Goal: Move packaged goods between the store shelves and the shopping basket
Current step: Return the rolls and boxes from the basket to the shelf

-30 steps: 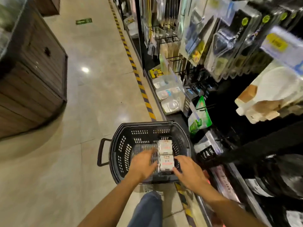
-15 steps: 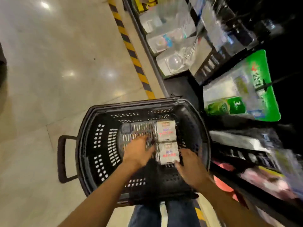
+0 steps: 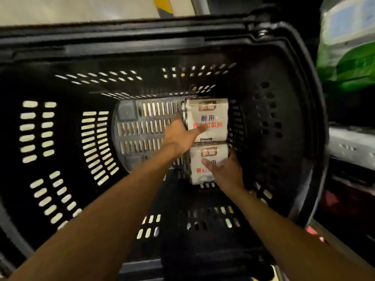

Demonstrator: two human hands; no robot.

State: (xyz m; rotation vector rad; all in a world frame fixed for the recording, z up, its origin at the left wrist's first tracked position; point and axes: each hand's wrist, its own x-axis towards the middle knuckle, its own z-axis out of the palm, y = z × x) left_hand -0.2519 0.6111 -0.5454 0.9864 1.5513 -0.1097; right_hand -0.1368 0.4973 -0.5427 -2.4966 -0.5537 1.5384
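Two white packs with red and dark print lie end to end on the floor of the black slotted shopping basket (image 3: 294, 57), against its right wall. My left hand (image 3: 180, 136) reaches deep into the basket and holds the far pack (image 3: 209, 112), thumb lying across its top face and fingers down its left side. My right hand (image 3: 227, 171) holds the near pack (image 3: 199, 173), thumb on top and fingers round its right side.
A green and white packet (image 3: 349, 57) hangs at the upper right by the store shelf. A pale shelf edge (image 3: 353, 147) runs along the right. A strip of light floor with yellow-black tape (image 3: 162, 5) shows beyond the basket's far rim.
The view has dropped close into the basket. Both hands have gone from hovering over the packs to closing on them, the left on the far pack and the right on the near one.
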